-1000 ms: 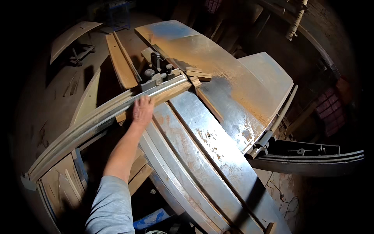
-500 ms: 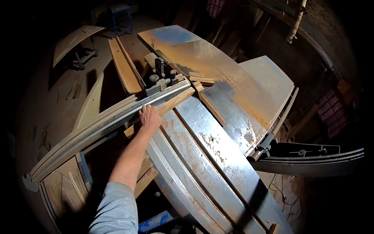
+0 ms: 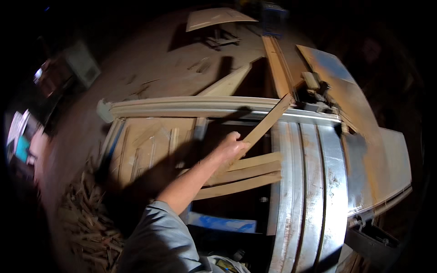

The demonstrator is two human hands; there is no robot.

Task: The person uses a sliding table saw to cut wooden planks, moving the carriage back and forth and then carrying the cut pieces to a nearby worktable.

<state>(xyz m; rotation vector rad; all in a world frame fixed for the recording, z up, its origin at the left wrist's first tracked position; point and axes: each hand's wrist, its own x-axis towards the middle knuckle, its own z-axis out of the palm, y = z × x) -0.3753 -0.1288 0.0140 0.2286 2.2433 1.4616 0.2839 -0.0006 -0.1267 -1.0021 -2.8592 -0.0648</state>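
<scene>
The left hand (image 3: 234, 148) is closed around the near part of 1 wooden strip (image 3: 266, 122), which slants from the grip toward between 1 and 2 o'clock; the right hand is out of view. The strip's far end overlaps the metal fence rail (image 3: 214, 103) in view; whether they touch, I cannot tell. Held near one end, it could twist or knock the rail if swung. The forearm could also catch the stacked strips (image 3: 255, 172) at 5 o'clock and tip them into the dark gap beneath. Counts: 1 strip held, 3 visible in the stack, 1 rail, 1 metal table (image 3: 336, 182) at 4 o'clock with 2 dark grooves, 1 sheet panel (image 3: 221, 19) at 12 o'clock. Offcuts (image 3: 91, 223) at 8 o'clock are too jumbled to count.
</scene>
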